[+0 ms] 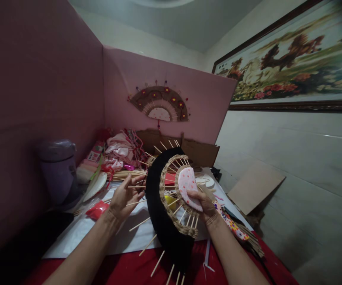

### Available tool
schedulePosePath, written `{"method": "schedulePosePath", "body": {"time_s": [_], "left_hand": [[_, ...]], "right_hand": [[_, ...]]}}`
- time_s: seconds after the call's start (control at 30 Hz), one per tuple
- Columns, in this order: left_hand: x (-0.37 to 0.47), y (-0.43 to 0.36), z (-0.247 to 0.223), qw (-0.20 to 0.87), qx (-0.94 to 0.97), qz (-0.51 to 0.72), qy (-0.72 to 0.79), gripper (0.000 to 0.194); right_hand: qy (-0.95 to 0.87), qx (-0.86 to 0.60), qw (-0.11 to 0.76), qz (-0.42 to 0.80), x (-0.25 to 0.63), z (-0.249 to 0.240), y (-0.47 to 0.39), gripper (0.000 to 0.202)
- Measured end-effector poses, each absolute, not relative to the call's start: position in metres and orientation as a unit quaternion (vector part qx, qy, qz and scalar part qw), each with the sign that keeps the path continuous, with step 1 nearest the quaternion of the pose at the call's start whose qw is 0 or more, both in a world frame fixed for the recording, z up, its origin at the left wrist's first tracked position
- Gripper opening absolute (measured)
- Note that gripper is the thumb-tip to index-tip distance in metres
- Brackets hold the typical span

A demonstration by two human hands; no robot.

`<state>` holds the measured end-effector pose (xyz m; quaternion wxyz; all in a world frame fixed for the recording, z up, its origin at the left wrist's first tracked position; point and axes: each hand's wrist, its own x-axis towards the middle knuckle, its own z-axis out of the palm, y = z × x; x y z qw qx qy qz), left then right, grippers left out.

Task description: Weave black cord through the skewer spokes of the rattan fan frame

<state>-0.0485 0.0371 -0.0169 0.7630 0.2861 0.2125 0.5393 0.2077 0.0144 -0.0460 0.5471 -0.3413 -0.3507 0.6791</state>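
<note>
A handmade craft fan (pixel 155 190) is held up sideways, its black cloth band curving to the left. Thin wooden sticks poke out past the band, and a braided tan cord (pixel 165 198) runs along its inner edge. At the fan's centre is a pink spotted half-disc (pixel 187 184). My right hand (pixel 205 206) grips this half-disc, thumb on the front; its other fingers are hidden behind. My left hand (pixel 126 196) is by the outer stick tips, fingers stretched and apart. One stick crosses in front of those fingers, and whether they touch it is unclear.
A finished-looking fan (pixel 159 103) hangs on the pink board behind. Pink cloth (pixel 119 146) and bundled sticks (pixel 125 175) lie at the back. To the left are a purple bin (pixel 58 174) and a red packet (pixel 97 209). White sheet (pixel 76 237) covers part of the red tablecloth (pixel 114 271).
</note>
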Motion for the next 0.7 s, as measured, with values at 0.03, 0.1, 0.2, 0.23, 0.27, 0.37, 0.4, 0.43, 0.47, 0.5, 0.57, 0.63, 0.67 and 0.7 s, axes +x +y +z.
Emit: {"method": "schedulePosePath", "body": {"time_s": [0.03,0.1,0.2,0.23,0.27,0.37,0.4,0.43,0.47,0.5,0.57,0.63,0.67,0.7], "left_hand": [[-0.048,0.037,-0.018,0.756,0.288,0.544,0.221,0.037],[-0.046,0.038,-0.019,0.737,0.301,0.556,0.239,0.033],[-0.043,0.038,-0.022,0.694,0.343,0.578,0.257,0.017],[-0.042,0.039,-0.024,0.682,0.355,0.584,0.261,0.013],[-0.041,0.039,-0.025,0.674,0.361,0.588,0.264,0.014],[-0.037,0.042,-0.031,0.666,0.350,0.600,0.271,0.025],[-0.036,0.043,-0.033,0.667,0.344,0.601,0.276,0.026],[-0.035,0.044,-0.035,0.667,0.339,0.600,0.284,0.027],[-0.034,0.044,-0.037,0.667,0.339,0.597,0.291,0.027],[-0.033,0.045,-0.038,0.668,0.342,0.592,0.295,0.027],[-0.030,0.045,-0.041,0.668,0.361,0.580,0.294,0.025],[-0.027,0.044,-0.042,0.663,0.389,0.572,0.285,0.021],[-0.026,0.043,-0.043,0.659,0.404,0.568,0.281,0.020],[-0.025,0.043,-0.043,0.655,0.418,0.565,0.279,0.019]], "right_hand": [[-0.351,-0.337,0.547,0.681,0.208,-0.047,0.015,0.024],[-0.351,-0.328,0.552,0.682,0.208,-0.048,0.015,0.025],[-0.348,-0.323,0.554,0.684,0.207,-0.048,0.016,0.026],[-0.346,-0.323,0.552,0.687,0.207,-0.048,0.016,0.026],[-0.344,-0.323,0.549,0.690,0.207,-0.048,0.016,0.025],[-0.340,-0.319,0.546,0.696,0.206,-0.048,0.015,0.025],[-0.338,-0.318,0.546,0.698,0.205,-0.048,0.014,0.026],[-0.336,-0.318,0.545,0.699,0.205,-0.049,0.014,0.027],[-0.333,-0.318,0.545,0.701,0.204,-0.049,0.014,0.029],[-0.329,-0.319,0.544,0.703,0.203,-0.049,0.013,0.030],[-0.321,-0.320,0.540,0.709,0.201,-0.049,0.013,0.033],[-0.312,-0.314,0.541,0.715,0.198,-0.049,0.014,0.035],[-0.306,-0.311,0.543,0.717,0.196,-0.049,0.014,0.035],[-0.298,-0.308,0.548,0.718,0.195,-0.048,0.015,0.035]]}}
